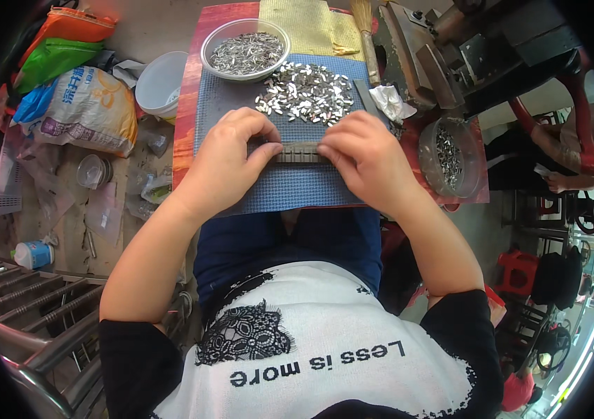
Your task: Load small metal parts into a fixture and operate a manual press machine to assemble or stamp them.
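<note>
A narrow grey slotted bar (299, 155) lies across the blue textured mat (276, 188) in front of me. My left hand (233, 155) pinches its left end between thumb and fingers. At the opposite end, my right hand (368, 155) is closed on the bar the same way. Just beyond it spreads a loose pile of small white and dark slivers (307, 94). A clear round bowl (206, 56) behind my left hand holds many small silvery pieces (247, 54). The ends of the bar are hidden under my fingers.
Right of the mat are a crumpled white tissue (390, 103), a brush (367, 42), a clear tub of small pieces (482, 178) and a dark machine (423, 63). Sacks (87, 112) and a white bucket (161, 84) stand left. Another person (590, 133) sits far right.
</note>
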`<move>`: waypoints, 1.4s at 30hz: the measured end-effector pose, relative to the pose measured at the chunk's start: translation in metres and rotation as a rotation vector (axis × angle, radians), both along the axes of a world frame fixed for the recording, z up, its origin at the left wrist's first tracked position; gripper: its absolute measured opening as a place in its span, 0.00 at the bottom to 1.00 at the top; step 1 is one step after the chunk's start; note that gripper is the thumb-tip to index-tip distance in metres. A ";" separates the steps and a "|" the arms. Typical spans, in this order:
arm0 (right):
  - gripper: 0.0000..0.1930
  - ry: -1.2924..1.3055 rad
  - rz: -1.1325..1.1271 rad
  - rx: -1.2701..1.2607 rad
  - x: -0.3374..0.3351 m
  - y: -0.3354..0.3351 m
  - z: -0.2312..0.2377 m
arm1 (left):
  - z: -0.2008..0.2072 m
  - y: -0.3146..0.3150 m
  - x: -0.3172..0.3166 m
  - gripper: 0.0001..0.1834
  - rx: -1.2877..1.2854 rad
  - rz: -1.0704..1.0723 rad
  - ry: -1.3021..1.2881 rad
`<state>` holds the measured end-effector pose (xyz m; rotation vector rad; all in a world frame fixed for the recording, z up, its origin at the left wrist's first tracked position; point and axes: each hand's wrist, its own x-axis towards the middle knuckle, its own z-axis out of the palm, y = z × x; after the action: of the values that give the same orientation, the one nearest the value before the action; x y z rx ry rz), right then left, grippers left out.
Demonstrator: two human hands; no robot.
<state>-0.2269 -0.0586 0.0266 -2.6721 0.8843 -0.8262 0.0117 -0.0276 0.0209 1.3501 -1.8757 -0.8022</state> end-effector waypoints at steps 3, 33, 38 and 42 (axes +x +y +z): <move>0.05 -0.051 -0.118 -0.002 0.010 -0.015 0.000 | 0.000 0.001 0.001 0.06 -0.048 -0.037 -0.051; 0.05 0.109 0.077 0.107 0.005 -0.011 0.015 | 0.011 -0.015 -0.008 0.06 0.139 -0.049 -0.020; 0.03 -0.018 -0.105 0.117 0.001 -0.018 0.017 | 0.006 -0.013 -0.004 0.07 0.060 -0.144 -0.118; 0.05 0.022 -0.230 0.047 0.006 -0.030 0.002 | 0.016 -0.012 -0.008 0.08 0.085 -0.117 -0.139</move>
<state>-0.2208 -0.0890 0.0289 -2.5761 1.2184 -0.8117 0.0033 -0.0397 0.0373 1.3892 -2.0650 -0.8758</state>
